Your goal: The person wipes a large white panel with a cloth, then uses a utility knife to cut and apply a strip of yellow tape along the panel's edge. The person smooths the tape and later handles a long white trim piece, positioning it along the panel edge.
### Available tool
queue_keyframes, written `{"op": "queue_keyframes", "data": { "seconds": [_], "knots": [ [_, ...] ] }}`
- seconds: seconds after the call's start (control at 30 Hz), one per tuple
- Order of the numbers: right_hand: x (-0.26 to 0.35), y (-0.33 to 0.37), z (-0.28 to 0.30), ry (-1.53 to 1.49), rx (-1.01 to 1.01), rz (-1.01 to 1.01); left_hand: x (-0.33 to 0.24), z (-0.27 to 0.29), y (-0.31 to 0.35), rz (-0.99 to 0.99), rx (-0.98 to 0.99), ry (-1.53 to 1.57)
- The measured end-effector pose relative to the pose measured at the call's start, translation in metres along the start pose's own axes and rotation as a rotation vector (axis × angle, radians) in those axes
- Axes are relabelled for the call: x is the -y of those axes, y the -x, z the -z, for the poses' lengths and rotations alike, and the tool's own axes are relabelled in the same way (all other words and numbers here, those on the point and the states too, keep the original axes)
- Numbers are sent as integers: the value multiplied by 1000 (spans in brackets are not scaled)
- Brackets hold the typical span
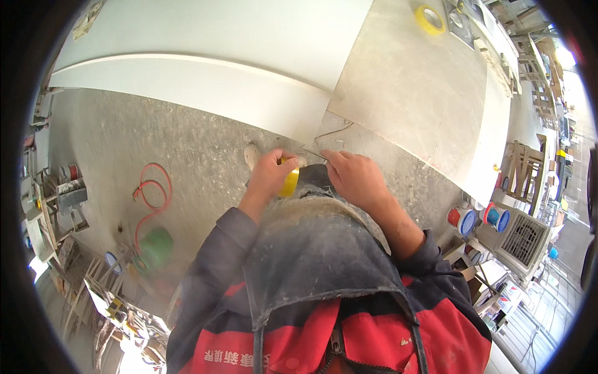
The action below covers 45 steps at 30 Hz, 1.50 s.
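My left hand [269, 177] is closed round a yellow tape roll [290, 179], in front of my dark, dusty apron [324, 249]. Level with it, my right hand [358, 177] has its thumb and forefinger pinched together. A thin dark sliver [315, 153] reaches from those fingertips toward the left hand; its kind is too small to make out. Just beyond both hands lies the near corner of a large pale panel [249, 93]. Beside that stands a beige-grey board [411, 87], with a second yellow tape roll [430, 20] near its far end.
A red hose [168, 193] loops over the dusty floor [124, 143] at left, near a green rounded object [154, 248]. To the right stand two paint buckets [462, 220] and a vented box-shaped unit [516, 240]. Cluttered racks [59, 199] line the left side.
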State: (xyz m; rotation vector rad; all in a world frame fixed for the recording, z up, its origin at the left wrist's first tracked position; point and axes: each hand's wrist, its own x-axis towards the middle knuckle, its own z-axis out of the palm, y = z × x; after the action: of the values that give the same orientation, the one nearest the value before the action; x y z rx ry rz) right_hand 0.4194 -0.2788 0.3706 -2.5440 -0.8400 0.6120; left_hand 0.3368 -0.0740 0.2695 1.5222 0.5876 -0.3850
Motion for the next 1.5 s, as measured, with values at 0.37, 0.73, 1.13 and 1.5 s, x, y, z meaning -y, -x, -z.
{"op": "queue_keyframes", "data": {
  "seconds": [0.37, 0.73, 1.13, 1.5],
  "knots": [
    [8, -6, -7, 70, -7, 4, -13, 9, 3, 94, 82, 120],
    [15, -7, -6, 109, 2, -30, -15, 8, 2, 89, 82, 94],
    [17, -5, -7, 189, 24, -11, -14, 7, 3, 33, 74, 96],
    [22, -11, -12, 227, 15, -8, -10, 6, 1, 31, 64, 122]
  ]
}}
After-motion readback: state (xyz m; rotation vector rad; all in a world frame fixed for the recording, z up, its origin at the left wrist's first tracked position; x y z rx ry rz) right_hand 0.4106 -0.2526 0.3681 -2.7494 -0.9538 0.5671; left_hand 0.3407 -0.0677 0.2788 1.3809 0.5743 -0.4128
